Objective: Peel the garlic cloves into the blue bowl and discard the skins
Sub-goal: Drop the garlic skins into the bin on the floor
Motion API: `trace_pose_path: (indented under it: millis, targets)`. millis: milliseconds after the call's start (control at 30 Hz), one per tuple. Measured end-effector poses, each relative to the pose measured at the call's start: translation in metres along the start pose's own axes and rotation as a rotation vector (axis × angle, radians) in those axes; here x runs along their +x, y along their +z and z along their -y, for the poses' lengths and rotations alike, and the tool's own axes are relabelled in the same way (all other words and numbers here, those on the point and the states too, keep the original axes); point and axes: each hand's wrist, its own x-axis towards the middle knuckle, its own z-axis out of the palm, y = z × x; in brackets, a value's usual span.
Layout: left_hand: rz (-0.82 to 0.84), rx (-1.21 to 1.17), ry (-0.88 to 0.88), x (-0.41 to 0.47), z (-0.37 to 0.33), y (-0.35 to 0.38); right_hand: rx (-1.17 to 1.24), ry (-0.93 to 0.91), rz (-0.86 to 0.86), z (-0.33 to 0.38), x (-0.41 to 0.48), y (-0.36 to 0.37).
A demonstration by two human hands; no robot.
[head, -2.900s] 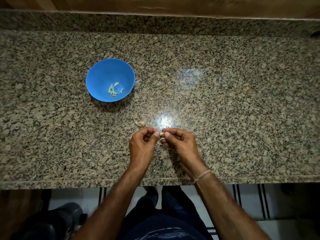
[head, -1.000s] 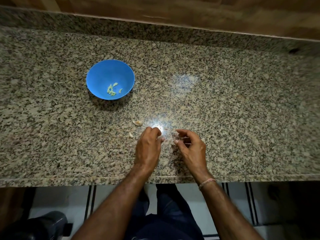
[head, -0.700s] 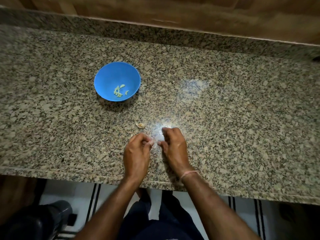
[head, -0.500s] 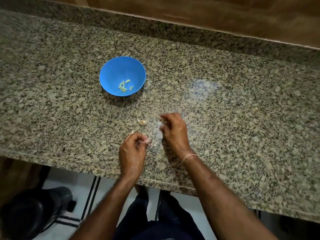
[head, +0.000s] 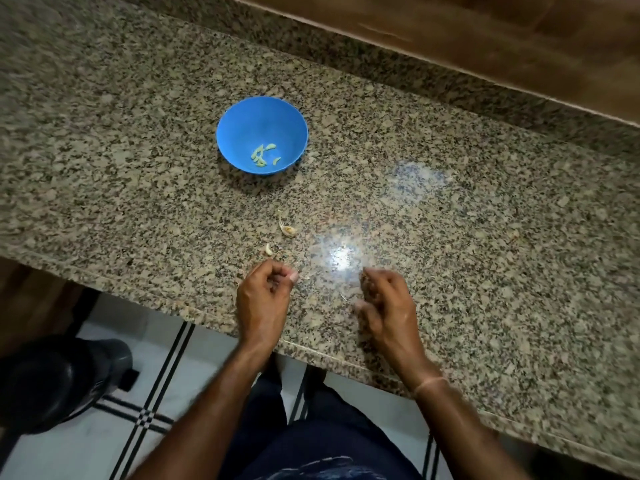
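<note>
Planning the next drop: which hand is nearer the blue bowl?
Left. The left hand lies almost straight toward the person from the blue bowl; the right hand is level with it but further right, so farther off.

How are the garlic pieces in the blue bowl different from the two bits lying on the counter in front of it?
The bowl pieces look greenish-yellow and bare; the counter bits look whitish-tan, the larger with a curl of papery skin. The bowl pieces are several, clustered low in the blue bowl; the counter bits are two, apart on the granite counter. Both are small and curved.
</note>
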Motion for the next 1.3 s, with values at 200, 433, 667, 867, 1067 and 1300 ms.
trace_pose_path:
  millis: [200, 433, 667, 867, 1067, 1300]
  targets:
    - [-0.007, -0.018, -0.031, -0.007, -0.001, 0.003, -0.021, -0.008, -0.031, 0.015, 0.008, 0.023]
    - [-0.040, -0.013, -0.033, -0.009, -0.005, 0.002, 0.030, -0.054, 0.029, 0.050, 0.066, 0.043]
    - [-0.079, -0.043, -0.076, -0.007, 0.002, -0.002, -0.121, -0.087, 0.008, 0.038, 0.054, 0.047]
    - [-0.092, -0.031, -0.069, -0.005, 0.000, -0.002, -0.162, -0.239, -0.036, 0.054, 0.061, 0.077]
    - [-0.102, -0.023, -0.078, -0.006, 0.006, -0.011, -0.409, -0.355, -0.079, 0.047, 0.070, 0.075]
    - [-0.120, -0.121, -0.091, -0.014, 0.014, -0.022, 0.048, 0.138, 0.099, 0.060, 0.057, 0.068]
